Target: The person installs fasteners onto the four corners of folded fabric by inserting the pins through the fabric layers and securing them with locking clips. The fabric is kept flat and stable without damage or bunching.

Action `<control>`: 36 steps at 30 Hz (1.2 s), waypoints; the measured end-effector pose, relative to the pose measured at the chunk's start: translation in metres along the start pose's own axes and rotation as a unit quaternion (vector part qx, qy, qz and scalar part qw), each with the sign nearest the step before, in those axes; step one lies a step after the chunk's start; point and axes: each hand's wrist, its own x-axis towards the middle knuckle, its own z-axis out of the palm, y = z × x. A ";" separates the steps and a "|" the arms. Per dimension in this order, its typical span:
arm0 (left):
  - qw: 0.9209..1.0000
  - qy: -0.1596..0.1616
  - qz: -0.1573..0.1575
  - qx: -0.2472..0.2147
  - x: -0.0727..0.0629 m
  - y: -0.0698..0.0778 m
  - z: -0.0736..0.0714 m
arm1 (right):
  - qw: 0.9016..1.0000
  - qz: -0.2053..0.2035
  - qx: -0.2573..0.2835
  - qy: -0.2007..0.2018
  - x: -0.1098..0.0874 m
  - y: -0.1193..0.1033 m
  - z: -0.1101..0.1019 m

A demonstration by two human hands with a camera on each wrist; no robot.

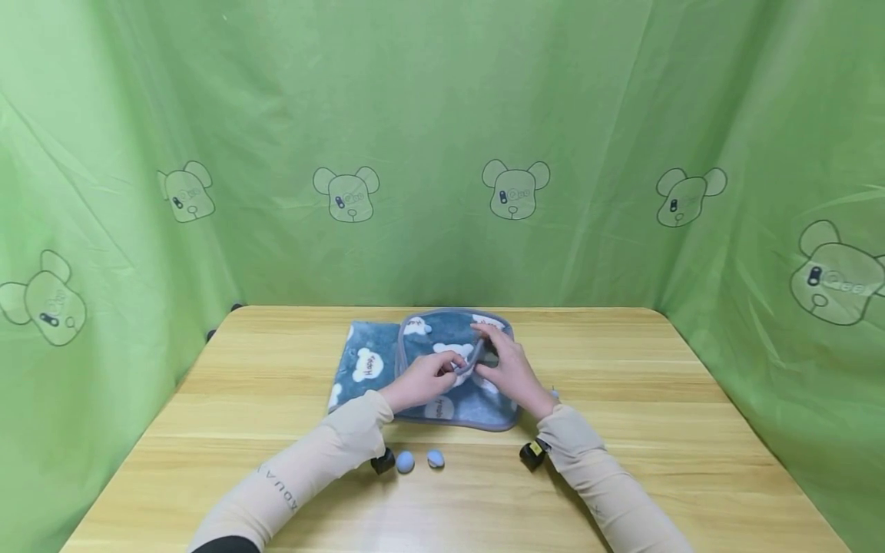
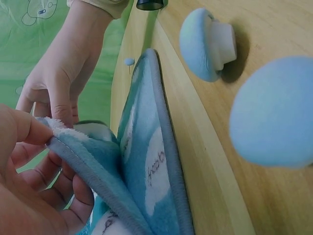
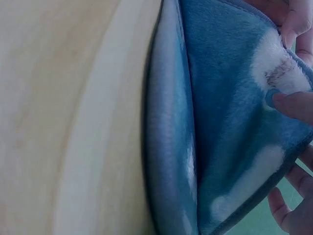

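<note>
Teal fleece blanket (image 1: 417, 346) with grey trim and white bear-head print. Lies on the bench (image 1: 276, 399), apparently folded, raised along one edge.

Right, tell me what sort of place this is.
Probably a curtained work booth: green fabric curtains printed with bear faces hang behind and on both sides of a light wood-grain table with rounded far corners.

The left forearm (image 1: 297, 476) and right forearm (image 1: 611, 482) angle inward, the left hand (image 1: 422, 379) pinching close beside the right hand (image 1: 512, 370), whose partly hidden fingers seem curled in a grip.
</note>
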 end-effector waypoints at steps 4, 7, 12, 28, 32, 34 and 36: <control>1.000 0.001 -0.001 -0.003 0.000 -0.001 0.000 | 1.000 0.018 -0.004 -0.003 0.000 -0.001 0.000; 1.000 0.003 -0.001 -0.005 0.000 -0.001 0.001 | 0.999 0.039 0.005 -0.013 -0.001 -0.003 -0.001; 1.000 0.007 -0.002 -0.010 0.000 -0.003 0.002 | 0.998 0.052 0.010 -0.022 -0.003 -0.005 0.000; 0.999 0.008 -0.017 -0.033 -0.004 -0.001 -0.005 | 1.000 -0.004 -0.015 -0.003 -0.007 -0.006 -0.001; 0.999 0.012 -0.014 -0.037 -0.008 0.001 -0.010 | 0.999 -0.027 -0.023 0.004 -0.007 -0.007 -0.003; 0.999 0.019 -0.010 -0.038 -0.012 0.004 -0.014 | 0.999 -0.031 -0.027 0.007 -0.007 -0.009 -0.004; 0.999 0.025 -0.004 -0.031 -0.017 0.008 -0.019 | 0.999 -0.030 -0.027 0.007 -0.006 -0.010 -0.005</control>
